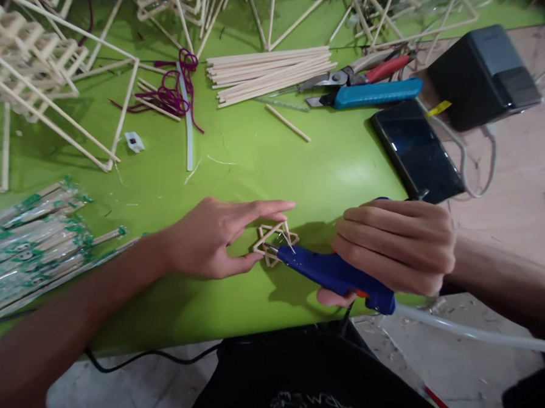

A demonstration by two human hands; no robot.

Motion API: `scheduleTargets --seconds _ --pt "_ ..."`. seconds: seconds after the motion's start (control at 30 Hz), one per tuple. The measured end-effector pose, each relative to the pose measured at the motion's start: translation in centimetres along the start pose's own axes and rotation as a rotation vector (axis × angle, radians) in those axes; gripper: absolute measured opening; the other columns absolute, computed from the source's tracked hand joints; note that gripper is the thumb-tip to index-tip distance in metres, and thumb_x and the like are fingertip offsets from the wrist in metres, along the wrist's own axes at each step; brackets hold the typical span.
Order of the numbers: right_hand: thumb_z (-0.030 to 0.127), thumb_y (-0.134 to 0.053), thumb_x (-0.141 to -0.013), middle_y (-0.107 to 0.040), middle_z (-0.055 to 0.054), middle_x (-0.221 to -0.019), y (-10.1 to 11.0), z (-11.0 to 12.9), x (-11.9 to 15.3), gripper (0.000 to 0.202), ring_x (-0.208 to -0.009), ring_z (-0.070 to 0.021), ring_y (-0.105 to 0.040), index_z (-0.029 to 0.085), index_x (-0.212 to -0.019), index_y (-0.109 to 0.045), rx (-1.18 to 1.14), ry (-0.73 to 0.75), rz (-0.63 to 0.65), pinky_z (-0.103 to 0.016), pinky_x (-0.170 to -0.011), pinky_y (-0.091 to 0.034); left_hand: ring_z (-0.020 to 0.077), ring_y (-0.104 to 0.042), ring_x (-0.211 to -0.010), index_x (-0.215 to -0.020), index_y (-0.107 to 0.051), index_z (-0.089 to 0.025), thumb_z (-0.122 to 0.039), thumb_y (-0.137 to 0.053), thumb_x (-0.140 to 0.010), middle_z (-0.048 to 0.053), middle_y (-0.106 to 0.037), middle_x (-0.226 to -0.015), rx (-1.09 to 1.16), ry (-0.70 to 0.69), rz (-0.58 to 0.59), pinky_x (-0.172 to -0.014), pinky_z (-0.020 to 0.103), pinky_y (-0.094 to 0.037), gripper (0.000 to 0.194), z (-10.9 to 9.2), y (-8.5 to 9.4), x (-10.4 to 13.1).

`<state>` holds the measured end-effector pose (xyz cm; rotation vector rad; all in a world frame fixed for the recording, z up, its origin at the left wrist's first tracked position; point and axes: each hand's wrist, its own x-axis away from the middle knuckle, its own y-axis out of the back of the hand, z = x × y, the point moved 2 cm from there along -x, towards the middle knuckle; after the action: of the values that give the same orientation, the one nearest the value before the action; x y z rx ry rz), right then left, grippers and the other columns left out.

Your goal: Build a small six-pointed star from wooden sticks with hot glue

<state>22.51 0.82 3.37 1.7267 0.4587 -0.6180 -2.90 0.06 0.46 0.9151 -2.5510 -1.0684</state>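
My right hand (393,246) is wrapped around a blue hot glue gun (333,272), with a translucent glue stick (480,334) trailing from its back end. The metal nozzle points left and reaches a small star-shaped frame of wooden sticks (270,229) lying on the green table. On the frame's left side, my left hand (214,237) steadies it, thumb at the near corner and fingertips at the far one. Whether the nozzle touches the wood or hovers just above it, I cannot tell.
Loose sticks (270,73) lie beyond my hands, near pliers (357,71) and a blue utility knife (376,93). A phone (418,150) and a black box (483,77) sit right. Larger stick frames (32,64) and wrapped chopsticks (32,253) occupy the left, with purple cord (173,90).
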Motion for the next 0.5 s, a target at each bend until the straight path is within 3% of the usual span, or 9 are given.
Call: scheduleTargets --seconds 0.17,0.5 --pt "0.061 -0.070 -0.081 -0.057 0.001 -0.052 -0.1 0.1 0.1 0.048 -0.053 -0.0140 -0.056 0.021 -0.056 -0.062 0.000 -0.008 -0.027 -0.027 -0.044 -0.047 0.0055 -0.051 -0.052 -0.152 -0.033 -0.028 -0.023 -0.067 -0.085 0.005 -0.067 -0.134 0.001 -0.012 0.014 -0.053 0.021 -0.046 0.076 0.1 0.0 0.0" --pt "0.054 -0.068 -0.085 -0.058 -0.002 -0.062 -0.1 0.0 1.1 0.041 -0.061 -0.0158 -0.057 0.021 -0.061 -0.064 -0.023 0.027 0.008 -0.029 -0.051 -0.050 0.0069 -0.052 -0.057 -0.152 -0.034 -0.030 -0.017 -0.064 -0.083 0.005 -0.066 -0.136 0.058 0.037 0.027 -0.057 0.022 -0.049 0.076 -0.1 0.3 0.2"
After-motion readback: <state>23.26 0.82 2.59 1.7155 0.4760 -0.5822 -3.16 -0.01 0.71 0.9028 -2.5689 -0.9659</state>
